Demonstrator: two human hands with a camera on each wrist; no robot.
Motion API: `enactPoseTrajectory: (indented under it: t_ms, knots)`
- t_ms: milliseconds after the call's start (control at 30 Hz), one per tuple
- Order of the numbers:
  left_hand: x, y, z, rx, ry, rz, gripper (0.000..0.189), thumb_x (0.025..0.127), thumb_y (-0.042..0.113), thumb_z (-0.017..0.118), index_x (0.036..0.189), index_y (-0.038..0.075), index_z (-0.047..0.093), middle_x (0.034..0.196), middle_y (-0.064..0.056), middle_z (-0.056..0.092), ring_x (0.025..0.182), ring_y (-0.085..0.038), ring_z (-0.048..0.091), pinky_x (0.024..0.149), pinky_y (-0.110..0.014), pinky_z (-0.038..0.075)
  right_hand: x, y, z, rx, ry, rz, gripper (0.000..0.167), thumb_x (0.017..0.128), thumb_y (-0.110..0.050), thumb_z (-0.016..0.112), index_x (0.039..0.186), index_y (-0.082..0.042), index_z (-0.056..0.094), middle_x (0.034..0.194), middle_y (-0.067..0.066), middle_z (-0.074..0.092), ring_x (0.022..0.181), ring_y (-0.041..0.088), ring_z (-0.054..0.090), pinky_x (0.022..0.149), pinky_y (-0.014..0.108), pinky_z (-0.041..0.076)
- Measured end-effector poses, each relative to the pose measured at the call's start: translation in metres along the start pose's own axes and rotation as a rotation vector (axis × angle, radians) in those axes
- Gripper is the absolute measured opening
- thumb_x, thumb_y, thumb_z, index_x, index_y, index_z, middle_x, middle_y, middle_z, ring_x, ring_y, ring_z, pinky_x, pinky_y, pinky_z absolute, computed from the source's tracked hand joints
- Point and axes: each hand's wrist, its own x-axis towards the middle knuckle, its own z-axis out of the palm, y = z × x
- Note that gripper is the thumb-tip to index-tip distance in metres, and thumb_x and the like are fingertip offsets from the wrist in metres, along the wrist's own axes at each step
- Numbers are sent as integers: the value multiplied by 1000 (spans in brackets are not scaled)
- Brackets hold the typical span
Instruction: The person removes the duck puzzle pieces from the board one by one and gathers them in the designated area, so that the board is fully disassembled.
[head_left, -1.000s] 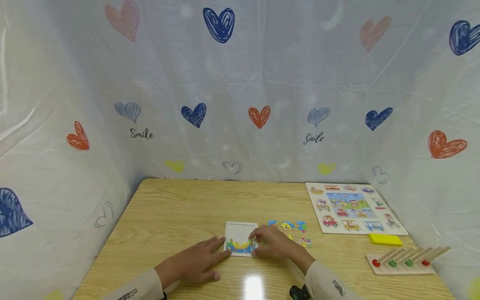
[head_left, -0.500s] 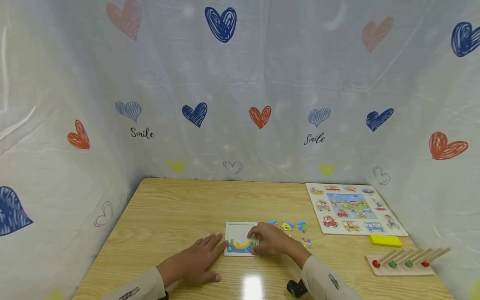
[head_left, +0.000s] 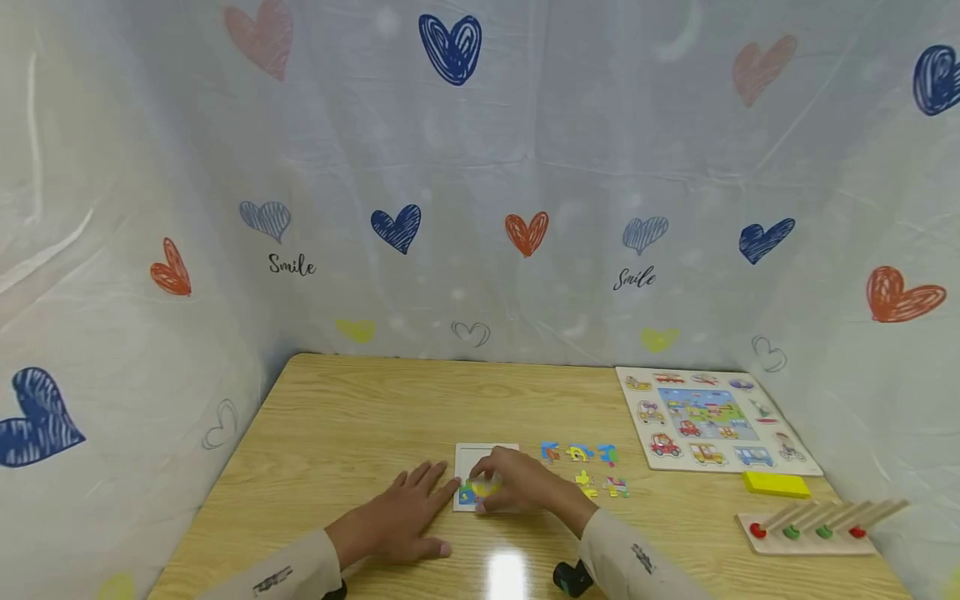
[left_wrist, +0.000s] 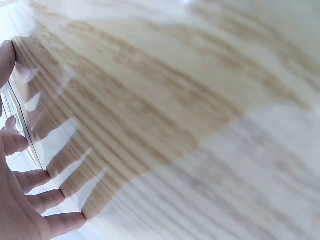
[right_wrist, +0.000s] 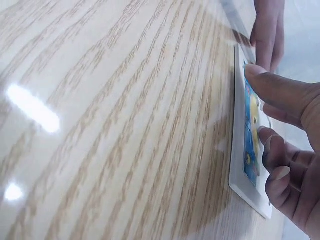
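Observation:
A small white puzzle frame (head_left: pixel 467 457) lies on the table in the head view, with blue and yellow puzzle pieces (head_left: pixel 467 495) along its near side. Over these pieces is my right hand (head_left: pixel 517 482), thumb and fingers bent and spread apart. In the right wrist view the thumb touches the blue part of the picture (right_wrist: pixel 248 145) and a fingertip meets its yellow part. My left hand (head_left: pixel 405 517) rests spread on the table, its index finger at the frame's left edge. Loose jigsaw pieces (head_left: pixel 578 452) lie right of the frame.
A larger vehicle puzzle board (head_left: pixel 705 454) lies at the back right. In front of it are a yellow block (head_left: pixel 776 484) and a wooden base with slanted pegs (head_left: pixel 806 533). A heart-print curtain (head_left: pixel 480 208) encloses the wood-grain table (head_left: pixel 360 408).
My right hand has moved left across the puzzle frame, from its right edge to over the row of pieces. The left hand stays beside the frame. The head view has shifted slightly.

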Motion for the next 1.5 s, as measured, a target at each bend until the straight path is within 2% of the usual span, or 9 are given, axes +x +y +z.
enactPoseTrajectory:
  t_ms: [333, 700, 1100, 1300, 1500]
  knots:
    - [0, 3, 0, 25, -6, -9, 90, 94, 72, 45, 160, 14, 25, 165, -21, 20, 150, -45, 23, 111, -67, 31, 6, -1, 2, -33, -17, -6, 44, 85, -40, 80, 124, -23, 70, 112, -7, 61, 100, 7, 57, 85, 25, 50]
    - [0, 3, -1, 16, -3, -1, 89, 95, 70, 46, 160, 12, 26, 165, -23, 20, 149, -47, 23, 110, -69, 31, 11, -2, 1, -13, -32, -27, 41, 83, -37, 83, 117, -22, 65, 112, -5, 59, 99, 6, 57, 85, 25, 50]
    - [0, 3, -3, 12, -18, -1, 89, 96, 69, 46, 160, 12, 25, 165, -23, 18, 150, -48, 22, 110, -70, 31, 16, -2, -2, 70, -70, -48, 40, 81, -33, 85, 113, -21, 64, 104, -13, 63, 95, 0, 59, 86, 21, 51]
    - [0, 3, -3, 18, -14, 5, 89, 96, 69, 46, 160, 11, 25, 165, -24, 19, 149, -49, 23, 109, -70, 32, 16, 0, -2, 85, -89, -60, 43, 82, -32, 84, 120, -19, 67, 103, -14, 62, 94, -1, 58, 85, 20, 51]
    - [0, 3, -3, 9, -13, 6, 89, 96, 68, 48, 160, 11, 25, 165, -23, 20, 149, -48, 22, 110, -70, 31, 16, 0, -2, 93, -83, -79, 38, 82, -30, 84, 114, -21, 65, 99, -13, 61, 89, 0, 57, 81, 20, 51]
